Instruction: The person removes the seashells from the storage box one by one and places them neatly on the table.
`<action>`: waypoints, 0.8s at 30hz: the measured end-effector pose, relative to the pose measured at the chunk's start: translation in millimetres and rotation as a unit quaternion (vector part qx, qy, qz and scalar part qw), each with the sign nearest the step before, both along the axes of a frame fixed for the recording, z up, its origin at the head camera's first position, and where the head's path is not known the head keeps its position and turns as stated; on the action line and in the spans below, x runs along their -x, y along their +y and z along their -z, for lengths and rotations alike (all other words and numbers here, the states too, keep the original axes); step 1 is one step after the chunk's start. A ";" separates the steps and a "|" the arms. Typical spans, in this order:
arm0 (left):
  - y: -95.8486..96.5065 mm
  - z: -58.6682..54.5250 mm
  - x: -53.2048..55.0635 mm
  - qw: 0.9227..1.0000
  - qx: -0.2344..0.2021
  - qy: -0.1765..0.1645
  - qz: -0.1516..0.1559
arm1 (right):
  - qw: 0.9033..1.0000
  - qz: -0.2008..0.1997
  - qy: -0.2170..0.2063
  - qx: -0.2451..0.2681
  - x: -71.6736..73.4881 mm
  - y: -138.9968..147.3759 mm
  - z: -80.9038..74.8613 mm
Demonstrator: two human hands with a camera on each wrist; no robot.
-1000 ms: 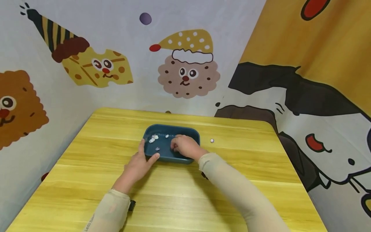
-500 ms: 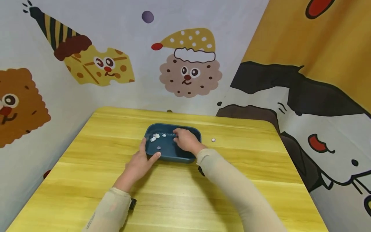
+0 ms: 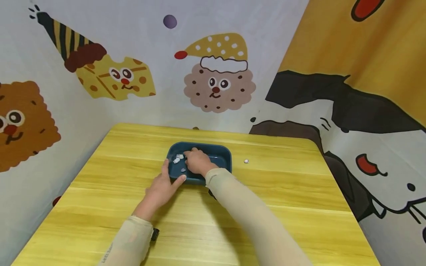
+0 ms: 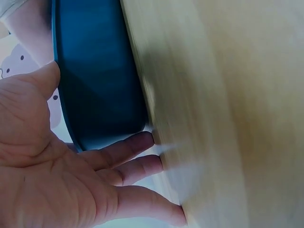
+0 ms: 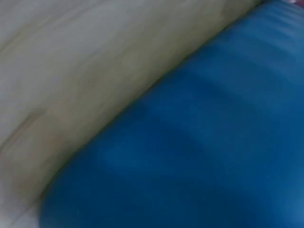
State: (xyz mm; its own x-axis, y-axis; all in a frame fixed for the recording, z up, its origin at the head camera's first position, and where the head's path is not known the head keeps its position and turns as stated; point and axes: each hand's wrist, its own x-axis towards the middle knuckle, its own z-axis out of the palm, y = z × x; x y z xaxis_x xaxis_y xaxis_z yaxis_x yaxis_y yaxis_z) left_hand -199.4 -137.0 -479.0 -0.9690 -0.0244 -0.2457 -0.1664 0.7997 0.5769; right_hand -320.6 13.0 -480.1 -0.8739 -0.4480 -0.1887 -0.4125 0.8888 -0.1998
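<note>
A dark blue rectangular tray point(image 3: 223, 152) stands on the yellow wood-grain table. Small white chunks point(image 3: 178, 158) lie together at its left end, with a greyish piece point(image 3: 183, 170) nearer the front wall. My left hand point(image 3: 161, 190) steadies the tray's left front corner, thumb at the rim. In the left wrist view its fingers point(image 4: 137, 168) spread beside the tray, tips at the table. My right hand point(image 3: 197, 162) reaches into the middle of the tray, close to the white chunks; its fingertips are partly hidden, and I cannot tell whether they hold a piece. The right wrist view shows the tray wall point(image 5: 190, 152), blurred.
One small whitish piece point(image 3: 246, 161) lies on the table point(image 3: 283, 177) to the right of the tray. Behind the table hangs a cloth point(image 3: 133, 114) printed with cartoon food faces.
My right hand has moved left inside the tray, from its right half to the middle. A white piece seen there earlier is now hidden by that hand. My left hand keeps its place.
</note>
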 end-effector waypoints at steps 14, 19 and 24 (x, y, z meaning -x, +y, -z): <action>0.3 1.1 0.5 1.000 -0.005 -0.012 -0.012 | 0.999 0.011 0.047 0.009 -4.3 23.9 3.1; -0.5 2.8 1.3 1.000 0.000 -0.005 -0.010 | 0.999 0.017 0.040 0.020 -8.6 48.3 3.5; -0.1 4.4 0.1 1.000 -0.001 -0.004 -0.006 | 0.998 0.031 0.019 0.042 -10.6 61.7 5.7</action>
State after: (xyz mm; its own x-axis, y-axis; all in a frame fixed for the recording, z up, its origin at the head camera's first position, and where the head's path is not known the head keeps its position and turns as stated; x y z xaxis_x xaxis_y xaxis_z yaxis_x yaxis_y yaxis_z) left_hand -199.5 -137.0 -483.4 -0.9665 -0.0360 -0.2543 -0.1815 0.7963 0.5770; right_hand -309.9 74.7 -485.7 -0.9058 -0.4065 -0.1198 -0.3667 0.8934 -0.2596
